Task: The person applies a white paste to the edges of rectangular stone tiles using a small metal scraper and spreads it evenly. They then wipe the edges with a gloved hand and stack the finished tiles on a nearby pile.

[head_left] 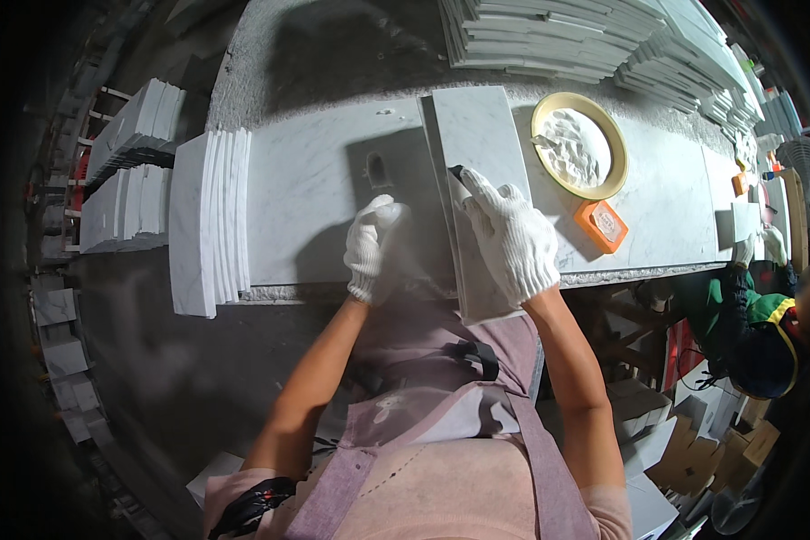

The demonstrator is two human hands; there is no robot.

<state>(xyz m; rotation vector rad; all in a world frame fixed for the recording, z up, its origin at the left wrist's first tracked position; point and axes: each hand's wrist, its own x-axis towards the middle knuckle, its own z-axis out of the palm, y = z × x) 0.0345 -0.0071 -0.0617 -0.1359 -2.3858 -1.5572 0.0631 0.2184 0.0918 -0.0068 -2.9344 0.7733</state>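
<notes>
My right hand (511, 243), in a white knit glove, rests over a long white marble tile (482, 121) with grey veins. Its fingers are closed, and a small dark-tipped thing (458, 172) shows at the fingertips by the tile's left edge; its kind is unclear. The tile's near end juts past the table edge toward my apron, and another tile edge shows beneath it. My left hand (371, 249), also gloved, is curled just left of the tile. A pale, blurred, see-through patch beside it hides what it holds, if anything.
Upright tiles (209, 220) stand at the table's left end. Right of the tile are a yellow-rimmed bowl (617, 135) of white paste or powder and an orange box (601, 226). Tile stacks (549, 36) rise at the back. Another person in green (747, 310) works at far right.
</notes>
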